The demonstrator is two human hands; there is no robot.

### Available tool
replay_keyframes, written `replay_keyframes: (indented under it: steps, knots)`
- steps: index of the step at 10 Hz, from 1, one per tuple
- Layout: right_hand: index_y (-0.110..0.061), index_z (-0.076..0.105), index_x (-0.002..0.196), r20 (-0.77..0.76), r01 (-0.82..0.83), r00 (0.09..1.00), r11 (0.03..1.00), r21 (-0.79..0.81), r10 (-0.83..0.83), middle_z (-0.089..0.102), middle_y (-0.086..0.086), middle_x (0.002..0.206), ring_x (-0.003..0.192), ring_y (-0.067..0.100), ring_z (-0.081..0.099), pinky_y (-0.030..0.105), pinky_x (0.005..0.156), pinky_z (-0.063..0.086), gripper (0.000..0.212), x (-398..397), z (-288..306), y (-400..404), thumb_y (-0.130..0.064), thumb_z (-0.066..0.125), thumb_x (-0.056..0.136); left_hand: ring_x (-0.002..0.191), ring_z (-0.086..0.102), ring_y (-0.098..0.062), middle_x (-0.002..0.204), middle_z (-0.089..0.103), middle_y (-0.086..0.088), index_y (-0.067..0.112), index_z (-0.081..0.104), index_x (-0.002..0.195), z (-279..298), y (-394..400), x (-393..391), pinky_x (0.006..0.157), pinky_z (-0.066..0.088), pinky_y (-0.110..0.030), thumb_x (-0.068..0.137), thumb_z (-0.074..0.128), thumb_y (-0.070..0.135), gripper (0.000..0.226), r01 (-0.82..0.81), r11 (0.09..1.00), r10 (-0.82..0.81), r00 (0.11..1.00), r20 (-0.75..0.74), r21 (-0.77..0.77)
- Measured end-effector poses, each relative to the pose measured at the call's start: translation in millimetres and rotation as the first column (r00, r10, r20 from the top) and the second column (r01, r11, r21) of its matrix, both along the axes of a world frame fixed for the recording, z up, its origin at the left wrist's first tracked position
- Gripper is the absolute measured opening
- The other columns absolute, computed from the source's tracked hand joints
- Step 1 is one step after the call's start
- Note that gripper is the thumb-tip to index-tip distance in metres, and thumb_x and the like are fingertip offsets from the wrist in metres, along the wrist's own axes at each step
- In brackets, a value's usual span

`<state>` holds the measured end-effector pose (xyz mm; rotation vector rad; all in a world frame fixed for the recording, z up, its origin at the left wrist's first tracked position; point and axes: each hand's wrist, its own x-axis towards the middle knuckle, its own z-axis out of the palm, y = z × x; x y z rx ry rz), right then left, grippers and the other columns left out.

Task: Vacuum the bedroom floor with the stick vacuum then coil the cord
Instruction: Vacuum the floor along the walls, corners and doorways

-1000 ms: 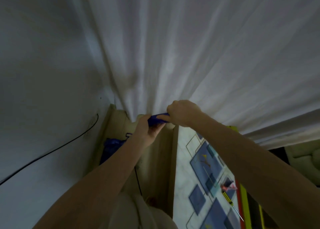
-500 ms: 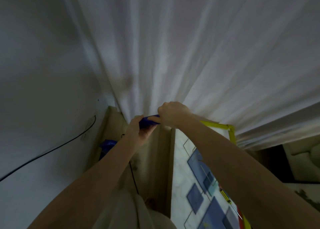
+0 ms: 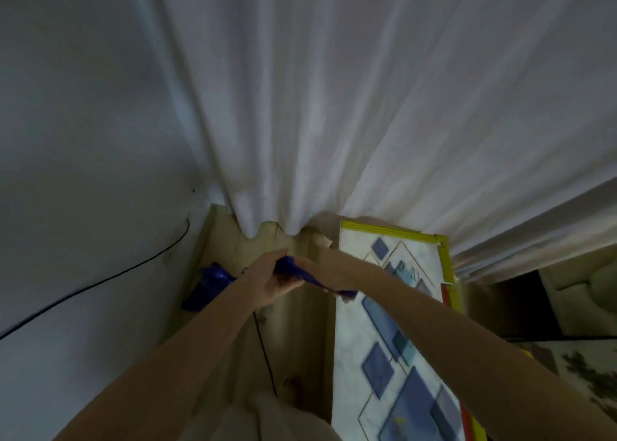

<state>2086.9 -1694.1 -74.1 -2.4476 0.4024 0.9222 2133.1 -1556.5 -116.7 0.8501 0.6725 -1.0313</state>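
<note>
Both hands on the blue vacuum handle [image 3: 295, 268]: left hand [image 3: 272, 278] wraps it from the left with fingers curled underneath, right hand [image 3: 329, 268] grips the same bar from the right, knuckles up. Hands sit just beside each other, nearly touching. Handle runs roughly left to right, dipping at the right end, where a blue tip [image 3: 347, 293] pokes out past the right wrist. Frame is blurry, so finger detail is rough.

Blue vacuum body [image 3: 208, 287] sits lower left of the hands, down in the corner on the wood floor [image 3: 300, 334], partly hidden by the left forearm. Thin black cord [image 3: 263, 347] drops from below the left hand toward the bottom of the frame. Second black cable [image 3: 100, 283] runs along the grey wall [image 3: 83, 140] at left.

White curtain [image 3: 334, 107] hangs across the top and right, hem just above the hands. Right of the hands: flat white board with blue diamond pattern [image 3: 384, 357], yellow trim [image 3: 390, 231] on its far edge, red along the right side. Light clothing [image 3: 267, 417] at bottom centre.
</note>
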Motion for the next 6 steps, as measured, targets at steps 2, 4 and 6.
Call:
replay_keyframes:
  steps: [2, 4, 6]
  knots:
    - [-0.008, 0.034, 0.14, 0.024, -0.105, 0.994, 0.994, 0.031, 0.104, 0.057, 0.016, 0.096, 0.063, 0.017, 0.053, 0.028, 0.064, 0.051, 0.036, -61, 11, 106, -0.022, 0.028, 0.107, 0.1, 0.064, -0.036, 0.113, 0.059, -0.024, 0.003, 0.05, 0.118, 1, 85, -29, 0.089, 0.053, -0.051, 0.092, 0.061, 0.014, 0.031, 0.239, 0.965, -0.245, 0.968, 0.055, 0.104]
    - [-0.001, 0.043, 0.135, 0.089, 0.102, 0.99, 0.989, 0.105, -0.112, 0.057, 0.015, 0.109, 0.087, 0.021, 0.049, 0.037, 0.087, 0.047, 0.042, -109, 22, 228, -0.025, 0.021, 0.108, 0.099, 0.064, -0.032, 0.108, 0.06, -0.018, 0.002, 0.052, 0.106, 5, 184, -59, 0.078, 0.057, -0.043, 0.093, 0.063, 0.023, 0.027, 0.379, 0.888, -0.419, 0.9, 0.121, 0.261]
    - [-0.025, 0.032, 0.068, 0.073, 0.515, 0.825, 0.799, 0.309, -0.56, 0.05, 0.011, 0.095, 0.069, 0.013, 0.043, 0.032, 0.078, 0.042, 0.039, -145, 7, 327, -0.035, 0.028, 0.105, 0.094, 0.066, -0.03, 0.108, 0.064, -0.019, 0.004, 0.057, 0.104, 7, 258, -78, 0.069, 0.056, -0.038, 0.087, 0.069, 0.03, 0.033, 0.514, 0.772, -0.588, 0.801, 0.112, 0.374]
